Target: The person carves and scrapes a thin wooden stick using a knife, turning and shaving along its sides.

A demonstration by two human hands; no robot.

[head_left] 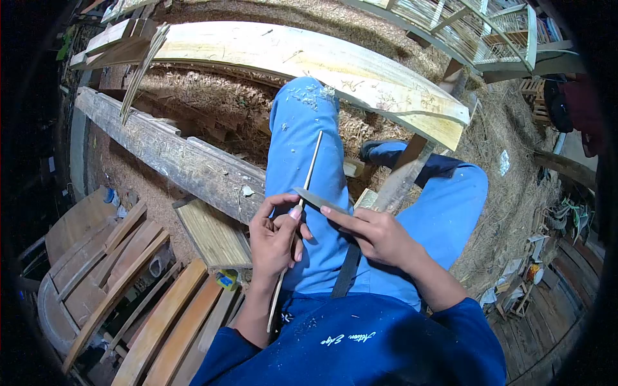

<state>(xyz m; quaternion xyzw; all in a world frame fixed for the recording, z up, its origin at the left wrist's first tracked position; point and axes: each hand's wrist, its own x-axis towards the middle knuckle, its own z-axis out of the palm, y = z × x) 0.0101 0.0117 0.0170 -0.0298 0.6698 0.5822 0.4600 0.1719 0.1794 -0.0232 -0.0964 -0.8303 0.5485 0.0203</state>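
Note:
A thin light stick point(313, 161) runs from above my blue-trousered thigh down past my left forearm. My left hand point(277, 238) pinches it near its middle between thumb and fingers. My right hand point(373, 233) is closed on a knife, its index finger stretched along the blade. The knife blade point(312, 198) points left, and its tip lies over the stick just above my left thumb. The knife's handle is hidden in my right palm. Wood shavings point(309, 96) lie on my knee.
A long pale plank point(257, 48) and a weathered beam point(167, 154) lie ahead. Thin sticks point(143, 74) lean at the left. Curved wooden furniture parts point(167, 321) stand at lower left, a slatted frame point(489, 32) at upper right. Someone's dark red garment point(582, 106) shows far right.

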